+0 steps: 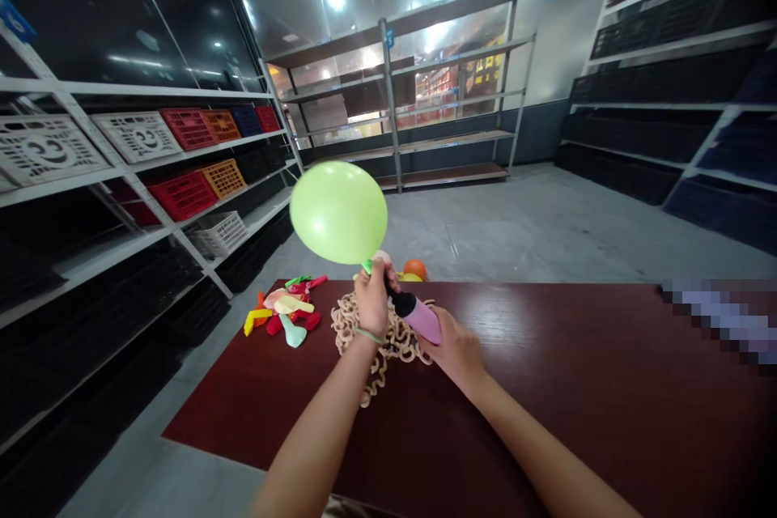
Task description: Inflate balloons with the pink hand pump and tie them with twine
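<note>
A light green balloon (338, 212), swollen round, rises from my left hand (371, 303), whose fingers are closed on its neck. Beside those fingers is the dark narrow tip of a pink and black hand pump (423, 320). My right hand (456, 350) is wrapped around the pump's pink body. Whether the neck sits over the tip is hidden by my fingers. Beneath both hands lies a heap of beige curly, rope-like loops (347, 319). Left of the heap are several limp balloons (294, 336) in red, yellow, orange and green.
Everything lies on a dark red-brown table (546, 421). Orange and yellow round things (415, 268) show beyond its far edge. A blurred-out patch (728, 316) covers the right side. Shelving with coloured crates (182, 193) stands left, and a metal rack (397, 121) stands at the back.
</note>
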A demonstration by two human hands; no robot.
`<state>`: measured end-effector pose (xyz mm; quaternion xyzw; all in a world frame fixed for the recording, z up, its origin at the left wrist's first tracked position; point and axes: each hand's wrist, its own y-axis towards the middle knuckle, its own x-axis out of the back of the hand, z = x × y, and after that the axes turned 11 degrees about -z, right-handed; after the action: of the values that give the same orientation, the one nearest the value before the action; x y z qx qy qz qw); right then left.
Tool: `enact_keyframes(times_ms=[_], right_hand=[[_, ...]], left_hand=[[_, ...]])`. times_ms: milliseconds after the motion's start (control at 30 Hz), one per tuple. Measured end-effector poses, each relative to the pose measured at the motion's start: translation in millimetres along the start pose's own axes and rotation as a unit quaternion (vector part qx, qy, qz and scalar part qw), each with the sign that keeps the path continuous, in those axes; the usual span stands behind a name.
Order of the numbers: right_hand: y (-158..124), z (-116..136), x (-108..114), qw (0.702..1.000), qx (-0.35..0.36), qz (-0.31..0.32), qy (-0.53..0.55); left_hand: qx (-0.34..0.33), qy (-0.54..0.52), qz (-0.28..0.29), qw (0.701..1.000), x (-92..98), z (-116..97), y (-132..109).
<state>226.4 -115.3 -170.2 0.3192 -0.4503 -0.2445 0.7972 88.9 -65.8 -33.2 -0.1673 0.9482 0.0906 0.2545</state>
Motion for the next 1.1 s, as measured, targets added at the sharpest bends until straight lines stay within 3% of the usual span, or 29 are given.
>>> enact_keyframes(times_ms=[100, 200, 267, 433, 533, 600, 800, 900, 1000, 1100], right_hand=[[0.7, 1.2, 1.4, 1.0, 0.002, 0.011, -0.012], [-0.4, 1.0, 0.6, 1.0, 0.016, 0.015, -0.017], [-1.7, 0.6, -1.0, 1.0, 0.025, 0.013, -0.012], [-2.7, 2.1, -5.4, 1.0, 0.014, 0.011, 0.016], [-1.2, 2.6, -4.3, 1.0, 0.002, 0.012, 0.016], [0.1, 2.0, -1.8, 1.0, -0.009, 0.01, 0.008], [1.7, 1.7, 3.0, 1.0, -0.01, -0.005, -0.02], [1.0, 3.4, 1.3, 0.999, 0.018, 0.012, -0.033], [-0.9, 4.5, -1.6, 0.999, 0.043, 0.011, -0.022], [-2.5, 4.3, -4.7, 0.999, 0.047, -0.012, 0.009]], left_hand=[[-0.005, 0.001, -0.018, 1.0, 6.4, 18.5, -9.9], [-0.031, -0.021, -0.058, 0.998, 7.5, 16.4, -7.8], [-0.049, -0.035, -0.069, 0.996, 6.5, 1.3, 2.2], [-0.1, -0.078, -0.081, 0.989, 3.3, -60.7, 41.2], [-0.116, -0.094, -0.088, 0.985, -1.3, -74.9, 50.0], [-0.099, -0.089, -0.077, 0.988, -5.2, -63.2, 42.5], [-0.018, -0.029, -0.026, 0.999, -5.6, 12.9, -4.0], [-0.005, -0.036, -0.048, 0.998, 4.6, 22.9, -7.8], [-0.033, -0.034, -0.055, 0.997, 14.5, 0.3, 4.6], [-0.077, -0.045, -0.057, 0.994, 14.6, -42.2, 24.3]])
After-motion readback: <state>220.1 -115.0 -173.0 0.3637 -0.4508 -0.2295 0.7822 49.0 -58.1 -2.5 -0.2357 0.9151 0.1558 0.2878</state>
